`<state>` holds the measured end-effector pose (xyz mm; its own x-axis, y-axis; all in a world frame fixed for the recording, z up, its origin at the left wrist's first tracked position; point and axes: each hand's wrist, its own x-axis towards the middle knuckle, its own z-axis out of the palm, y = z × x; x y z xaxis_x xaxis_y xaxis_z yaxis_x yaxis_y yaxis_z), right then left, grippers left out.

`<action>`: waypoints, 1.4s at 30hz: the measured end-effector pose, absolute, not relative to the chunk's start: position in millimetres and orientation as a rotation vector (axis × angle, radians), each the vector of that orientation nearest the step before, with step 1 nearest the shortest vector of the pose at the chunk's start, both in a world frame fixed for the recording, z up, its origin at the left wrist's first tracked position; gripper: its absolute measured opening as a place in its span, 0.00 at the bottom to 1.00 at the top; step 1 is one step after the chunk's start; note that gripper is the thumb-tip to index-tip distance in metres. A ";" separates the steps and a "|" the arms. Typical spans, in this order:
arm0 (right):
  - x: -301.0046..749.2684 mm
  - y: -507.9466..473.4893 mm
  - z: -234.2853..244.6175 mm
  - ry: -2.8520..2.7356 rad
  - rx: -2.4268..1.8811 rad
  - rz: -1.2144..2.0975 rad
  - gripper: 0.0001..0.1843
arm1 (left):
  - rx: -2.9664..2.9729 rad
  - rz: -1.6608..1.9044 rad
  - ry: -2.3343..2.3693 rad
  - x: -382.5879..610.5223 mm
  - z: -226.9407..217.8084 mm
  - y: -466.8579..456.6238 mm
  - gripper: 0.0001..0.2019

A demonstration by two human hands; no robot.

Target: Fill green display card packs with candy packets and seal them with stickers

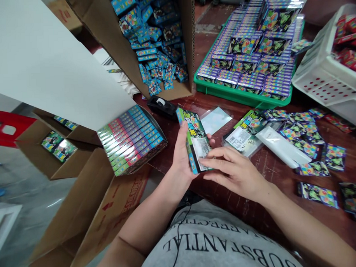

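Observation:
My left hand (183,158) is closed around a flat pack (194,127) of small boxes, tilted upright over the table edge. The pack has blue sides and a green and black front card with a white printed panel. Against its lower front rest the fingertips of my right hand (237,172), with the fingers stretched out and somewhat apart. Just right of my hands, a similar card (247,125) lies in clear plastic on the table. White plastic sleeves (283,145) overlap its right side, and a flat clear bag (215,119) lies behind the held pack.
Stacked multicoloured packs (131,139) fill a box at left. Loose blue boxes (160,52) lie inside a tall carton. A green tray (241,94) holds rows of purple boxes beside a white basket (319,74). A black tape dispenser (162,106) and small purple boxes (317,193) are on the table.

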<state>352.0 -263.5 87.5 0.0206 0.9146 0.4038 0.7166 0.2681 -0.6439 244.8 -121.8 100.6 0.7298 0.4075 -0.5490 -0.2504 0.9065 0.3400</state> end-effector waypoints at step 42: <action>344.6 -257.9 106.7 -1.921 -1.759 0.162 0.07 | 0.386 0.444 0.783 247.5 90.5 -125.9 0.24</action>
<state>344.6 -257.9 106.7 -0.0160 0.9552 0.2954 0.8923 0.1470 -0.4269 247.5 -125.9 90.5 0.6264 0.5160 -0.5843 -0.2372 0.8402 0.4877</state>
